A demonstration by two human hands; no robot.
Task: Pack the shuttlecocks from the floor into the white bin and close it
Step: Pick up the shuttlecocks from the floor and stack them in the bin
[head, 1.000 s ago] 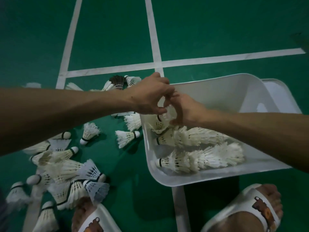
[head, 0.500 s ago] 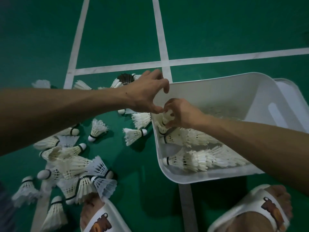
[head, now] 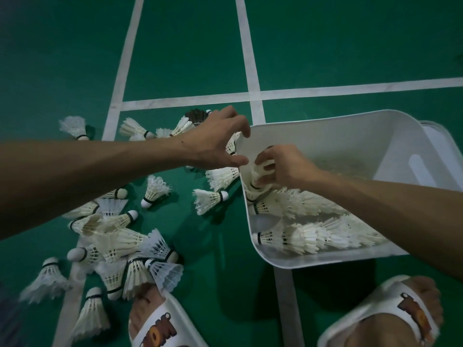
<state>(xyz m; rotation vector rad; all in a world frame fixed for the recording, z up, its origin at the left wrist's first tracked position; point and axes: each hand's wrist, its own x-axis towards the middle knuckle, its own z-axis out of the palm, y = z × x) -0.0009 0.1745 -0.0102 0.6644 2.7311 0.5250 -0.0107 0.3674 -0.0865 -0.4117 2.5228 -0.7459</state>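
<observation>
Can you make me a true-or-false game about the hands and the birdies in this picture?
1. The right hand holds a shuttlecock inside the white bin. True.
2. The left hand grips a shuttlecock. False: its fingers are spread, holding nothing.
3. The floor is red. False: it is green with white lines.
4. Loose shuttlecocks lie on the floor left of the bin. True.
5. The bin is empty. False: rows of stacked shuttlecocks lie in it.

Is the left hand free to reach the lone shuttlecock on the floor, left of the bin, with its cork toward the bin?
Probably yes: the left hand is open and empty, and that shuttlecock lies uncovered on the floor just below it, with nothing between.
</observation>
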